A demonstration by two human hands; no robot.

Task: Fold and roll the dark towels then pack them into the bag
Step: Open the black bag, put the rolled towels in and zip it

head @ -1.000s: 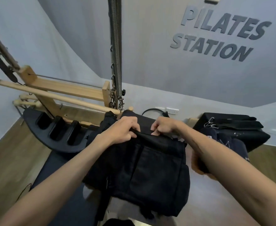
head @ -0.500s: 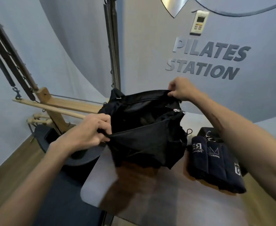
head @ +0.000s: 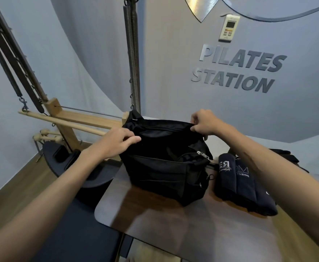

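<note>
Where the glossy, round-cornered wooden table reflects the light, a soft black fabric bag stands upright on it, boxy and slack, with seamed front pockets and a metal zip pull at its right end. Its mouth gapes upward, stretched between both hands. The left hand grips the near-left part of the rim, its fingers curled over the cloth; the right hand pinches the far-right part of the rim, its fingers bent tightly round the edge and lifting it. Just beside the bag on the right lie the dark towels, thick navy rolls packed side by side, pale stitched lettering on their ends, partly crossed by the right forearm. Behind stand wooden bars, a long steel coil spring and grey raised wall lettering.
</note>
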